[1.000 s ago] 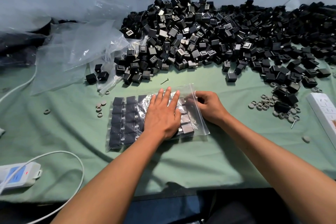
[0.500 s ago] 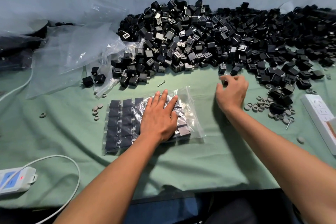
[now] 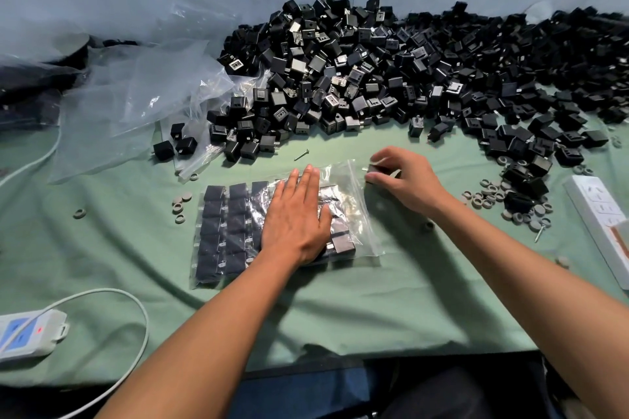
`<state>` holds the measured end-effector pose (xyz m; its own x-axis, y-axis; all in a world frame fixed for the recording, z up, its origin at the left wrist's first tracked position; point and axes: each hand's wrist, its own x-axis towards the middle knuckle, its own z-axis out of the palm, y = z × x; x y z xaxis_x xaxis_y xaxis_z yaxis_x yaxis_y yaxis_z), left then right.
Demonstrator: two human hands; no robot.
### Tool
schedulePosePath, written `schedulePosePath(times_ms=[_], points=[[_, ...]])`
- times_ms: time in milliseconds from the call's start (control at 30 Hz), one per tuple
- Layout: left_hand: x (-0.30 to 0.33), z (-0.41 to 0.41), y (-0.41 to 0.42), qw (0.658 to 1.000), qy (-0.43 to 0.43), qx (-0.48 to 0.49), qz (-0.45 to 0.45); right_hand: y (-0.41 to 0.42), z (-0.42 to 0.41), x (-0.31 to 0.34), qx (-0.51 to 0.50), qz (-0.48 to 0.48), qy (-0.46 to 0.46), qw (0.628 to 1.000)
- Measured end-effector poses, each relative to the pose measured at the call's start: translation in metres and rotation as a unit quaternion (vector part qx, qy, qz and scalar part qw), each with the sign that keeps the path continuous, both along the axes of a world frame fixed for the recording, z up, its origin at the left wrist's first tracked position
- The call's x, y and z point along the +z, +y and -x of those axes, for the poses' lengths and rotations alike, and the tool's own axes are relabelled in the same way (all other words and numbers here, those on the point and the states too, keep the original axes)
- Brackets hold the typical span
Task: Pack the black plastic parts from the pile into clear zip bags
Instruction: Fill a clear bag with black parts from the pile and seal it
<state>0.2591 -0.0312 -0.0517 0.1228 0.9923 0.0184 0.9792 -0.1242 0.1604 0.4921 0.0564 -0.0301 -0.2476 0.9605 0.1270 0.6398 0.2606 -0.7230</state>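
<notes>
A clear zip bag (image 3: 364,214) lies flat on the green cloth, filled with rows of black plastic parts (image 3: 218,224). My left hand (image 3: 296,218) presses flat on the bag's right half, fingers straight. My right hand (image 3: 405,180) pinches one black part (image 3: 374,169) between thumb and fingers, right at the bag's open right end. The big pile of black parts (image 3: 391,78) spreads across the back of the table.
Empty clear bags (image 3: 129,95) lie crumpled at back left. Grey rubber rings (image 3: 490,196) and a screw (image 3: 301,155) are scattered on the cloth. A white power strip (image 3: 602,224) sits at right, and a white device with a cable (image 3: 23,337) at front left.
My right hand left the bag, reached to the pile's edge, and came back to the bag's open end holding one black part. My left hand stayed pressed on the bag.
</notes>
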Motion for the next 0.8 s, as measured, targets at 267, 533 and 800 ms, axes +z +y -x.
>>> schedulePosePath(times_ms=[267,533,800], points=[[0.005,0.001,-0.002,1.000,-0.007,-0.009,-0.009,-0.008,0.022,-0.014,0.034,0.045,0.042,0.998],[0.006,0.001,-0.002,1.000,0.003,-0.007,0.000,-0.006,0.019,-0.010,0.066,0.062,0.011,0.996],[0.007,0.001,-0.002,1.000,-0.008,-0.008,-0.001,-0.006,0.049,-0.017,-0.067,0.059,0.108,0.990]])
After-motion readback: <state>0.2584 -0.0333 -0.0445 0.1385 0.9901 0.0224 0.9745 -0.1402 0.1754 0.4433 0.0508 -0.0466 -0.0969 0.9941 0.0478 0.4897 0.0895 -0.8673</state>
